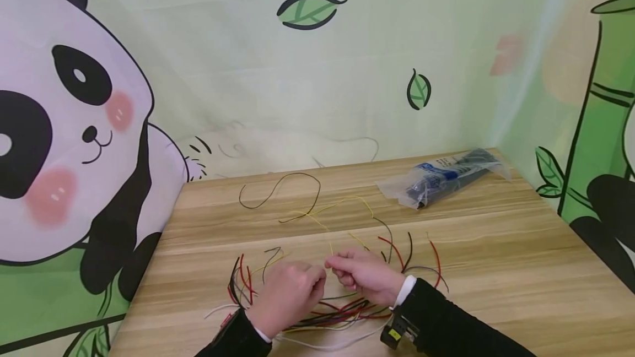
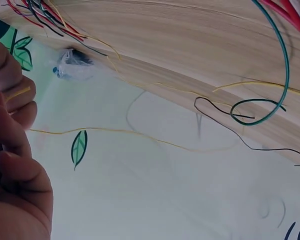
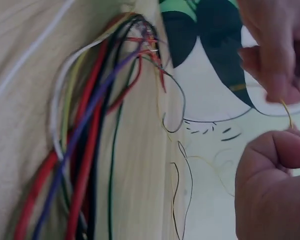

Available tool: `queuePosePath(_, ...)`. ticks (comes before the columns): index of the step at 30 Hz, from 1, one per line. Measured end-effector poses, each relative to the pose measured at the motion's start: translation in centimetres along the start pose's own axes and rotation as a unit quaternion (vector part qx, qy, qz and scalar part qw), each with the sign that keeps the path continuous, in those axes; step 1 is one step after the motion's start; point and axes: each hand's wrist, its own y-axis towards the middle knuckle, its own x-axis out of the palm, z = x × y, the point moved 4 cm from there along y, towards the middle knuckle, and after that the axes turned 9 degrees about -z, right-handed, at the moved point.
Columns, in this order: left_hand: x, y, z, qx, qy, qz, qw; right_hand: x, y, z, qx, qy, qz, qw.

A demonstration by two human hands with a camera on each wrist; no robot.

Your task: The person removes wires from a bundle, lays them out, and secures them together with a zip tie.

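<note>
My left hand (image 1: pixel 292 293) and right hand (image 1: pixel 364 274) meet fingertip to fingertip above the table, and both pinch a thin yellow wire (image 3: pixel 288 112). In the right wrist view, a short stretch of it spans the gap between the hands. From the fingers its long tail (image 2: pixel 160 140) runs off toward the back of the table. Beneath my hands lies a bundle of red, black, purple, white and green wires (image 3: pixel 82 145), partly covered by hands and sleeves in the head view. The exact grip is partly hidden behind the fingers.
A thin black wire (image 1: pixel 318 186) curves across the wooden table (image 1: pixel 208 225) behind the hands. At the back right lies a clear plastic bag (image 1: pixel 441 180) with dark contents. A printed panda curtain (image 1: pixel 223 43) hangs behind the table's back edge.
</note>
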Motion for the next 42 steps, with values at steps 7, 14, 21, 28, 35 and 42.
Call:
queuePosePath(7,-0.5,-1.8,-1.0,0.015,-0.016,-0.045,0.9988,-2.7,-0.4,-1.0,-0.043,0.092,0.046,0.9938)
queuePosePath(14,-1.3,-4.8,-4.8,-0.025,0.025,-0.081,0.9961,-5.2,-1.1,-1.5,-0.064,0.136,0.078,0.9856)
queuePosePath(21,-2.4,-7.9,-9.8,-0.14,0.054,-0.117,0.9817,-7.7,-1.8,-1.6,-0.077,0.166,0.112,0.9766)
queuePosePath(28,-3.1,-11.1,-14.2,-0.26,0.046,-0.157,0.9517,-9.9,-3.0,-1.8,-0.082,0.187,0.125,0.9709)
queuePosePath(35,-4.0,-14.0,-17.0,-0.373,0.034,-0.195,0.9064,-11.9,-4.7,-2.1,-0.093,0.194,0.137,0.9669)
queuePosePath(42,-4.7,-15.6,-18.3,-0.44,0.027,-0.201,0.8745,-13.7,-7.0,-2.3,-0.112,0.217,0.133,0.9605)
